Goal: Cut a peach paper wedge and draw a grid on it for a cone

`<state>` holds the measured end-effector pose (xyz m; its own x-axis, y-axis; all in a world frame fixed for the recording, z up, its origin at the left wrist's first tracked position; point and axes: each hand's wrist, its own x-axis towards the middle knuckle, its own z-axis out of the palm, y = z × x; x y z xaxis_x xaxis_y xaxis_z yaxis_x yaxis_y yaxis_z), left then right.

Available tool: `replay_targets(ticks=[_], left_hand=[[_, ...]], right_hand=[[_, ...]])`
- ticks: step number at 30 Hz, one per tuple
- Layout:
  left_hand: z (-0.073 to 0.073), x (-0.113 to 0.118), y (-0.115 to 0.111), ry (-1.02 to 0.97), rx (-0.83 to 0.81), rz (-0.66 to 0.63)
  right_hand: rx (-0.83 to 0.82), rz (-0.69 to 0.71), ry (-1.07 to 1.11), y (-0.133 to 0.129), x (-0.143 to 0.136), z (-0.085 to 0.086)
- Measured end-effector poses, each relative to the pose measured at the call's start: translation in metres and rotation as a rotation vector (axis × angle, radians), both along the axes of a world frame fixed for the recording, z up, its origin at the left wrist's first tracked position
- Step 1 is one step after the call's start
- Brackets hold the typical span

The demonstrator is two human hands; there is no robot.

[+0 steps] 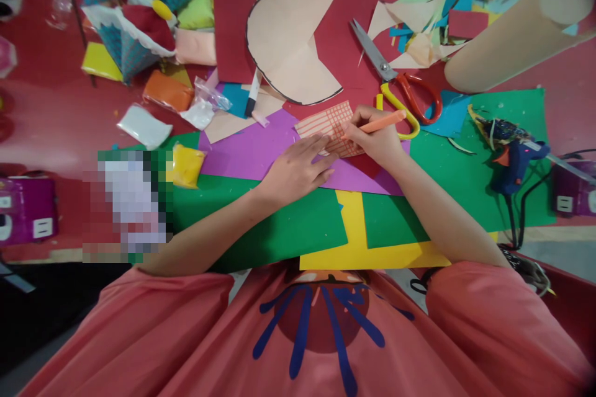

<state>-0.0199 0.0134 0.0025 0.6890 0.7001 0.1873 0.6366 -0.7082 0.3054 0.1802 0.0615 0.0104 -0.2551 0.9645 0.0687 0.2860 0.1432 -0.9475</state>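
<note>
My right hand [375, 136] grips an orange marker [379, 124] with its tip on a small peach paper piece [328, 124] covered in a drawn grid. My left hand [298, 167] lies flat with fingers spread, its fingertips pressing the lower left edge of that piece. The piece rests on a purple sheet [251, 149], which lies over green paper [288, 229] and a yellow sheet [367, 248].
Red-and-yellow scissors [395, 84] lie just beyond my right hand. A blue glue gun [512, 158] sits at the right on green paper. A large peach cutout [288, 31] lies on dark red paper. Paper scraps, a tan roll [507, 43], clay packets and paper cones crowd the far side.
</note>
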Motion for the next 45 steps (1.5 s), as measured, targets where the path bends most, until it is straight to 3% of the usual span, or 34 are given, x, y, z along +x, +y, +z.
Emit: replay_targets(ticks=[14,22,28,36,45], left_hand=[[-0.0006,0.0007,-0.0007,-0.001,0.003,0.007],[0.0003,0.0007,-0.0007,0.015,-0.039,0.002],[-0.0012,0.0006,-0.0008,-0.002,-0.031,0.007],[-0.0009,0.0008,-0.0008,-0.009,-0.017,-0.001],[-0.0019,0.0005,-0.0006,-0.020,-0.032,0.003]], right_hand=[[-0.011,0.008,-0.107,0.0038,-0.0030,-0.0050],[-0.022,0.065,-0.084,0.0062,-0.0007,-0.0056],[-0.025,0.028,-0.072,0.0070,-0.0005,-0.0083],[0.023,0.073,-0.108,0.0036,-0.0018,-0.0038],[-0.041,0.109,-0.076,0.0058,0.0007,-0.0022]])
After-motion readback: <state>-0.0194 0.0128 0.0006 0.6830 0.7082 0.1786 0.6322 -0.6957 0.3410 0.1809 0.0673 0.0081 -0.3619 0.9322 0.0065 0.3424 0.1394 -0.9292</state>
